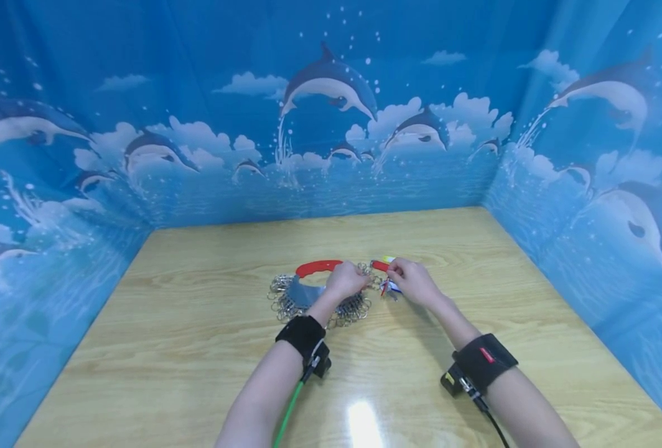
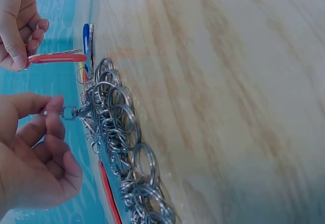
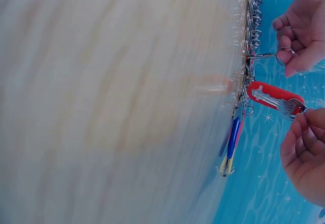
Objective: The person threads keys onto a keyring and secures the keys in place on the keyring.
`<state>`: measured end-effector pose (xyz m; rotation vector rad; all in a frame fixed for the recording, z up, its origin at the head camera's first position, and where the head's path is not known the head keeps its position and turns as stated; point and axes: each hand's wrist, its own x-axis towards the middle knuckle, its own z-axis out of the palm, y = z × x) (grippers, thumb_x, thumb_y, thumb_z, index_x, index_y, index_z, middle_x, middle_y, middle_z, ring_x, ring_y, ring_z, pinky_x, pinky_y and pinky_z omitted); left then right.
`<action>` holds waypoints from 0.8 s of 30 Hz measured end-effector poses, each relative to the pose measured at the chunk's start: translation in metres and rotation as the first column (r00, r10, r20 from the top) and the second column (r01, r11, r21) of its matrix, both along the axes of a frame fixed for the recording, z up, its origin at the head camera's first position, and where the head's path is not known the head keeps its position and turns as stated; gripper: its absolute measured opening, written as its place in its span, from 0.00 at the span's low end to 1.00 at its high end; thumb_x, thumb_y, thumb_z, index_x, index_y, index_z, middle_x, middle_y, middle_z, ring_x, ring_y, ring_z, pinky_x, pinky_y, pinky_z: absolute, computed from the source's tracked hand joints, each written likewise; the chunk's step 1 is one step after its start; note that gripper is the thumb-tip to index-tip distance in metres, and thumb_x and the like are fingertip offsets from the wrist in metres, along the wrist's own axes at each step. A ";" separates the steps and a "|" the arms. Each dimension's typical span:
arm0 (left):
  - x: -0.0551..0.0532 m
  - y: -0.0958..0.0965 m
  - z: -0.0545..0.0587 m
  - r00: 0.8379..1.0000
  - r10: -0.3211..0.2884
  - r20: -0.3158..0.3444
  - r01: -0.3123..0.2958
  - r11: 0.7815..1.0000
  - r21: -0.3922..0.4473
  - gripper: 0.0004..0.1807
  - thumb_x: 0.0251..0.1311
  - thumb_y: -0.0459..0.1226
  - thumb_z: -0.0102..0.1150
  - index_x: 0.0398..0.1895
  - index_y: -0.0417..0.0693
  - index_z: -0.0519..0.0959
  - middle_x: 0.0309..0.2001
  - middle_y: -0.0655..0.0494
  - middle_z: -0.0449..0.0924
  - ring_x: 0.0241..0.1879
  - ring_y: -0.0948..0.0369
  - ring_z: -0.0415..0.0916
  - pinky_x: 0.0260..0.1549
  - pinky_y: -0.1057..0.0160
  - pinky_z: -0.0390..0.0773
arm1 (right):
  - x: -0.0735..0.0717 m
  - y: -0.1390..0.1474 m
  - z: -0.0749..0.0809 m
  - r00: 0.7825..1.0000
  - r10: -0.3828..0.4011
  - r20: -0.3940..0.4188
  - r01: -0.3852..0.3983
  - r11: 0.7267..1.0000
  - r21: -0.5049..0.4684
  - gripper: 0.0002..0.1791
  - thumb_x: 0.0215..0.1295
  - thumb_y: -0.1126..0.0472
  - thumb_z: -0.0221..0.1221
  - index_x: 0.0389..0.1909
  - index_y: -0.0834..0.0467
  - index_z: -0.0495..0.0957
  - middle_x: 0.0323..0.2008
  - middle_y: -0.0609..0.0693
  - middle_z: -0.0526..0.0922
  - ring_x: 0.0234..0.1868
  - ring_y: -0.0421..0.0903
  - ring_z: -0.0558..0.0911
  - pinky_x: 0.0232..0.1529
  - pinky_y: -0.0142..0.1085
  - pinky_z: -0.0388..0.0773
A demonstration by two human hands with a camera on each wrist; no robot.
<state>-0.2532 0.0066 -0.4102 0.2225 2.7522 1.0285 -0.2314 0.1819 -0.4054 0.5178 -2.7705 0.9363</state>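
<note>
A large key holder with a red handle (image 1: 315, 267) and a grey plate (image 1: 304, 294) lies on the table, fringed with metal split rings (image 2: 119, 117). My left hand (image 1: 346, 280) pinches one ring (image 3: 285, 56) between thumb and fingertips. That ring is drawn up from the bunch on its swivel clip (image 2: 78, 112). To its right, my right hand (image 1: 415, 281) pinches a silver key (image 3: 292, 105) together with its red tag (image 3: 264, 91), held above the table near the rings. The far side of the holder is partly hidden behind my left hand.
Beside the holder, under my right hand, lie more keys with a blue tag (image 3: 234, 137) and a yellow tag (image 1: 388, 258). The wooden table (image 1: 196, 348) meets a blue dolphin-print curtain (image 1: 196, 186) at its back and sides.
</note>
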 end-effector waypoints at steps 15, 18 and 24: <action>-0.001 -0.004 0.004 0.998 -0.012 0.058 0.014 1.000 -0.024 0.19 0.58 0.32 0.51 0.08 0.48 0.68 0.10 0.58 0.67 0.12 0.62 0.64 0.16 0.67 0.63 | 0.001 -0.007 0.003 0.999 0.018 0.040 -0.018 1.000 -0.008 0.03 0.62 0.65 0.55 0.31 0.61 0.76 0.23 0.48 0.76 0.21 0.41 0.71 0.27 0.36 0.70; -0.001 -0.006 0.004 0.998 -0.016 0.063 0.017 1.000 -0.024 0.18 0.57 0.32 0.49 0.09 0.47 0.68 0.11 0.58 0.66 0.14 0.62 0.65 0.17 0.66 0.65 | 0.001 -0.008 0.002 0.999 0.021 0.031 -0.021 1.000 0.001 0.03 0.62 0.65 0.56 0.31 0.61 0.76 0.23 0.47 0.76 0.21 0.41 0.71 0.27 0.36 0.70; -0.001 -0.007 0.003 0.993 -0.014 0.113 0.012 1.000 0.020 0.23 0.61 0.39 0.50 0.08 0.49 0.61 0.09 0.59 0.53 0.10 0.62 0.53 0.13 0.65 0.57 | 0.002 -0.008 0.002 0.998 0.025 0.050 -0.025 1.000 0.001 0.03 0.62 0.65 0.56 0.31 0.61 0.75 0.22 0.47 0.76 0.20 0.41 0.69 0.24 0.35 0.68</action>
